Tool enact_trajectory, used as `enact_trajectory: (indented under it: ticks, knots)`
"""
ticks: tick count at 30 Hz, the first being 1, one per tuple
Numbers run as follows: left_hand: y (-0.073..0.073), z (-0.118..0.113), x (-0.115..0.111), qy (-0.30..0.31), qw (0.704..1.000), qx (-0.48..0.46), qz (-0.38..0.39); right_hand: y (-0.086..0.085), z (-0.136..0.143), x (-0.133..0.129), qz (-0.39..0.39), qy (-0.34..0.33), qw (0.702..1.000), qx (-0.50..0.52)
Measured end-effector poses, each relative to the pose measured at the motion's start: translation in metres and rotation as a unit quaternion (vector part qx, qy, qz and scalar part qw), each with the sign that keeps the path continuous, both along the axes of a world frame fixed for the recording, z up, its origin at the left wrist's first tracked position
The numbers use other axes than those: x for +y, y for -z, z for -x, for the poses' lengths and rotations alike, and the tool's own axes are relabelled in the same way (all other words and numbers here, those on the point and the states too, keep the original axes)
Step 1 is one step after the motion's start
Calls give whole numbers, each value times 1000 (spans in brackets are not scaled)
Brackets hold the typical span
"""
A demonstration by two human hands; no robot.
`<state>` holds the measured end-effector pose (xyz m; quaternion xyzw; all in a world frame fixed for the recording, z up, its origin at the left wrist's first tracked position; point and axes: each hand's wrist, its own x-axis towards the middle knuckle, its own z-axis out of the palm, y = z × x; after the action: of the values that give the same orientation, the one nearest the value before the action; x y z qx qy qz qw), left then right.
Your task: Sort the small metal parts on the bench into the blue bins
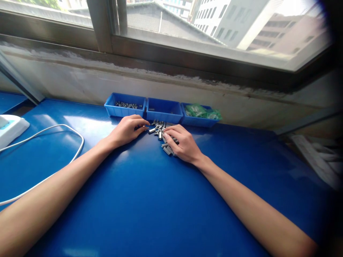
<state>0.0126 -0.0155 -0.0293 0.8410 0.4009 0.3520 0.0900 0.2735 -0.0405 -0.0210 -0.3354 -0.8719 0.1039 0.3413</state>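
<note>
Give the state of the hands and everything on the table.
Metal parts: loosely heaped, partly covered.
Left hand: fingertips parted, at the heap's edge.
Right hand: curled over the heap, grip unclear.
Left bin: holds small metal pieces.
Middle bin: small item inside.
Right bin: holds green bags.
Cable: curved, partly hidden.
White unit: partly in frame, power unclear.

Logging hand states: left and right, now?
Left hand: open, beside the metal parts, nothing seen in it.
Right hand: over the metal parts; whether it grips one cannot be told.
</note>
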Motion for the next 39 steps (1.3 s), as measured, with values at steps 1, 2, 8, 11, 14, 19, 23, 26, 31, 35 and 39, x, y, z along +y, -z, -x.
enact_trajectory:
  ticks: [1, 2, 8, 11, 14, 19, 23, 26, 31, 35, 39]
  knots:
    - [-2, 0, -1, -2, 1000, -15, 8, 0, 0, 0, 0, 0, 1000, 0]
    - [-4, -1, -2, -5, 999, -35, 21, 0, 0, 0, 0, 0, 1000, 0]
    - [-17, -6, -9, -59, 947, -253, 189, 2, -1, 1, 5, -1, 1000, -2]
    - [-18, -11, -10, -63, 920, -308, 233, 2, -1, 1, 8, 2, 1000, 0]
    - [-17, -15, -10, -51, 899, -350, 258, 2, 0, 1, 8, 1, 1000, 1]
    - [-12, -18, -12, -1, 873, -372, 316, 1, -1, 2, 5, -4, 1000, -3]
    - [-11, -17, -11, 24, 834, -404, 376, -1, -3, 0, 1, -4, 1000, 5]
    - [-12, -17, -10, 33, 813, -422, 399, -3, -4, -2, -13, 19, 1000, 19]
    - [-14, -19, -12, 42, 806, -426, 409, -4, -4, -2, -30, 55, 998, 14]
    - [-14, -18, -11, -8, 820, -497, 286, -2, -3, -1, -24, 58, 998, 7]
    - [-12, -13, -5, -57, 812, -554, 177, -2, -3, -1, -26, 58, 998, 12]
